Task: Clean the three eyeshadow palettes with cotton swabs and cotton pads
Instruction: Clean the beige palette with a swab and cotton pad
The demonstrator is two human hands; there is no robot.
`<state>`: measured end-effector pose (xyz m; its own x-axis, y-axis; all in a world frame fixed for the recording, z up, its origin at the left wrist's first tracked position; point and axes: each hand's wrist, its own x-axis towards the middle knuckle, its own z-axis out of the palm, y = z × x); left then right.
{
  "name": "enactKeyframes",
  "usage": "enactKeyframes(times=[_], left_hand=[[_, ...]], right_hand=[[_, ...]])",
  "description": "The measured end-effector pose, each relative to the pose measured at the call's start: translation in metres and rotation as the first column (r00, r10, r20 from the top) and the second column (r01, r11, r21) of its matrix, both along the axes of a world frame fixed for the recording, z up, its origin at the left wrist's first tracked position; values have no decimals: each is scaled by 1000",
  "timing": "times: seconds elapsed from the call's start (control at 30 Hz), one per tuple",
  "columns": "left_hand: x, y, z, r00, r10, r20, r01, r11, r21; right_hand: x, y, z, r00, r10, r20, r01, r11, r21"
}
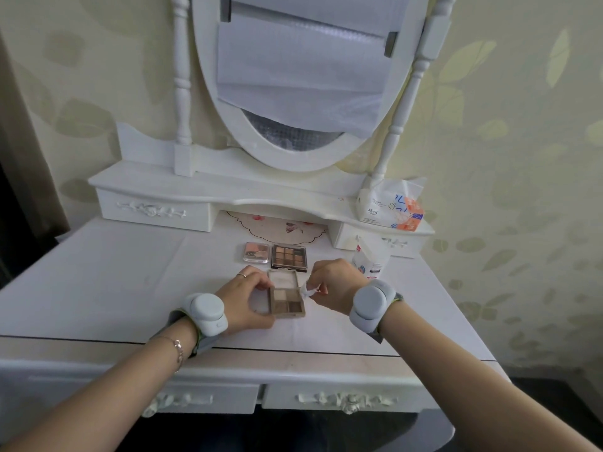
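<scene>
Your left hand (246, 296) grips the open palette (287, 300) at its nine o'clock edge; its long axis runs twelve to six. Your right hand (332, 288) pinches a white cotton piece (306, 291) touching the three o'clock rim, pans toward nine

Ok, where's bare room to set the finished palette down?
Left of the left hand, the tabletop lies bare out to its edge. It is crowded behind the open palette: pink compact, nine-pan palette, and a white pack beyond the right hand.
</scene>
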<state>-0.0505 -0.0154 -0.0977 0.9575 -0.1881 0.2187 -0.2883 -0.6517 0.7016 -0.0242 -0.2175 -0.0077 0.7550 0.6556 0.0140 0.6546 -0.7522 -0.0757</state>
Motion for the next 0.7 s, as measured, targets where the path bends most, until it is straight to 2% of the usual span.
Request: enactKeyframes(times=[0.1,0.27,0.53,0.7], left_hand=[[-1,0,1,1000,1,5,-1,1000,-10],[-1,1,0,1000,-8,16,8,1000,-16],[0,1,0,1000,-13,15,13,1000,-13],[0,0,0,1000,-5,19,5,1000,-21]], right_hand=[[-5,4,3,998,62,-19,-61,996,61],[-14,10,-2,989,141,-51,-137,988,67],[-14,1,-5,990,136,-43,-134,990,49],[-9,-10,-4,995,87,-52,-89,995,-44]])
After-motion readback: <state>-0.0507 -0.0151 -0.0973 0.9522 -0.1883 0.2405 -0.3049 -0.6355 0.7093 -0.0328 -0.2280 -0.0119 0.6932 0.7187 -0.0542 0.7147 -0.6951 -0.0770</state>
